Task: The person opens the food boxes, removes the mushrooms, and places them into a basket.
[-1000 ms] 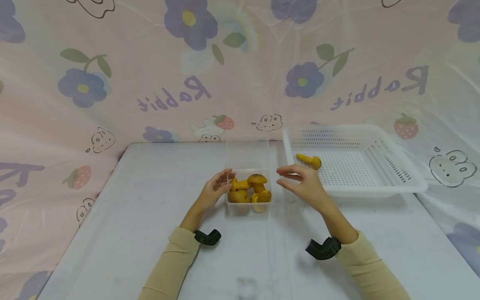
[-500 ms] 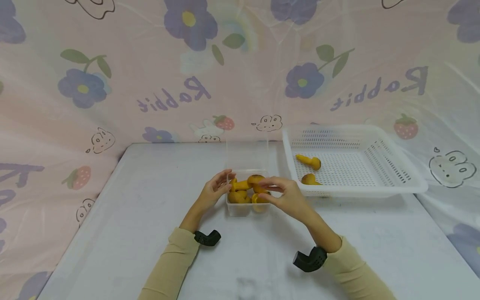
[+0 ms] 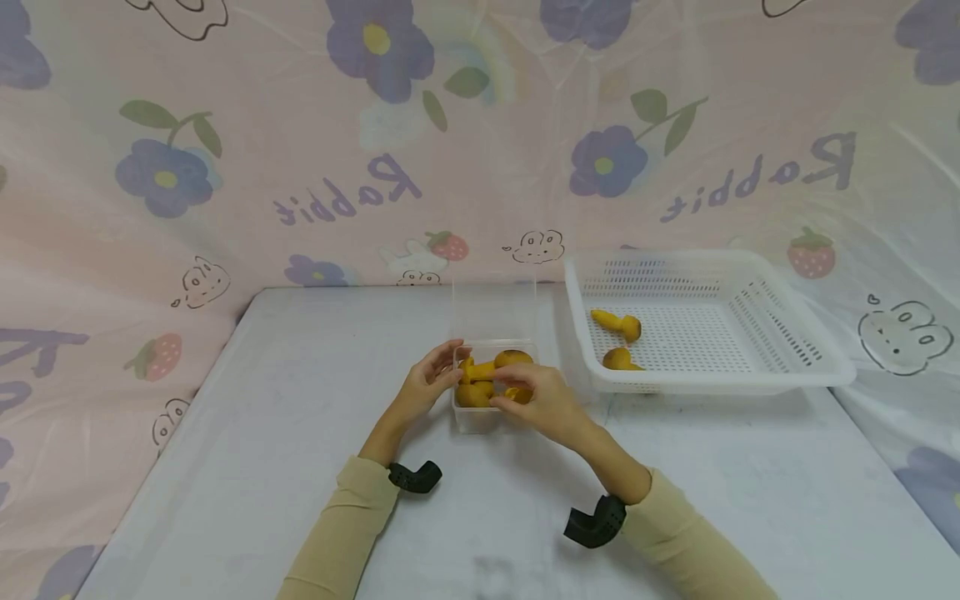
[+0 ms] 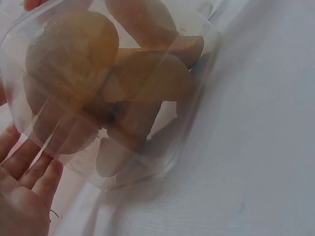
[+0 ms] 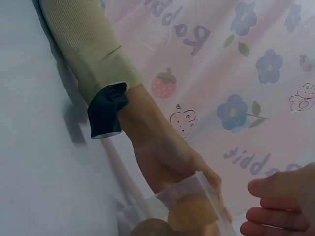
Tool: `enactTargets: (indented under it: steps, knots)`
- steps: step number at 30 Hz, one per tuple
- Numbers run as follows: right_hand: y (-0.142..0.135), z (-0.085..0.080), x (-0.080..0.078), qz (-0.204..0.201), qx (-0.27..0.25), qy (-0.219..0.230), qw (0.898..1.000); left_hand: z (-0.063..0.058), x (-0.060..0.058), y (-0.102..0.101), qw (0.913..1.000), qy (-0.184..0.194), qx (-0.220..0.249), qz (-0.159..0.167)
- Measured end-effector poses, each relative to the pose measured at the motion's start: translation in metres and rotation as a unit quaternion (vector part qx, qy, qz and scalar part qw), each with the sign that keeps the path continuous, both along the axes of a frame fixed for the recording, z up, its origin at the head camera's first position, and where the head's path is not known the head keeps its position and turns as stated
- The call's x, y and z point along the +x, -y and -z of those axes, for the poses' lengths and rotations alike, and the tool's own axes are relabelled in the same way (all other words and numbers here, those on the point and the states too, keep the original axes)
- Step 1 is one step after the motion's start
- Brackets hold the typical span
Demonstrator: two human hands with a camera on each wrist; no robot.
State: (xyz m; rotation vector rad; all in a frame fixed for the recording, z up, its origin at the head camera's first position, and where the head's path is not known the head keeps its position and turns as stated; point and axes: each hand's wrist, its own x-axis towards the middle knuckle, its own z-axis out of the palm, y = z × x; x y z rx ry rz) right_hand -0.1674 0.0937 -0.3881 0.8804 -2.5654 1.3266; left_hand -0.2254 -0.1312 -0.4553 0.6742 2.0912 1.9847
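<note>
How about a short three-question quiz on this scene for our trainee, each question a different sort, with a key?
1. How many yellow, brown-capped mushrooms show in the white rectangular perforated plastic basket in the head view?

2. Where are the fingers of the person's right hand?
A: inside the basket
B: over the clear square plastic box
C: flat on the table

3. True or false: the basket stands to the left of the box.

Key:
1. Two.
2. B.
3. False; it stands to the right.
</note>
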Motion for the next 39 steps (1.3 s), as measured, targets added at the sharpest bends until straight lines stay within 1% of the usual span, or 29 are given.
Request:
enactTargets:
  steps: [5,9,13,16,19,25,34,39]
  knots:
    - [0.009,0.005,-0.005,-0.005,0.021,-0.016,1.0,0.0,0.0,0.0,1.0,-0.001,-0.001,-0.001]
    - [0.014,0.007,-0.007,-0.01,0.023,-0.026,0.999,0.0,0.0,-0.001,1.0,-0.002,-0.002,-0.002]
    - [0.017,0.009,-0.009,-0.007,0.037,-0.037,0.999,0.0,0.0,-0.001,1.0,-0.006,-0.002,-0.004]
    - [0.019,0.009,-0.009,-0.005,0.04,-0.03,0.999,0.0,0.0,-0.001,0.9999,-0.012,0.001,-0.003]
    - [0.022,0.009,-0.009,-0.005,0.036,-0.014,0.999,0.001,0.0,0.0,0.9997,-0.023,0.003,0.001]
    - [0.027,0.011,-0.011,0.0,0.051,-0.012,0.999,0.002,-0.001,-0.001,0.9995,-0.03,0.012,0.006]
    - [0.028,0.013,-0.012,0.005,0.066,-0.009,0.998,0.004,-0.002,-0.001,0.9998,-0.02,0.002,0.0]
    - [0.029,0.012,-0.012,0.007,0.076,-0.012,0.997,0.004,-0.002,0.0,0.9997,-0.022,-0.006,-0.005]
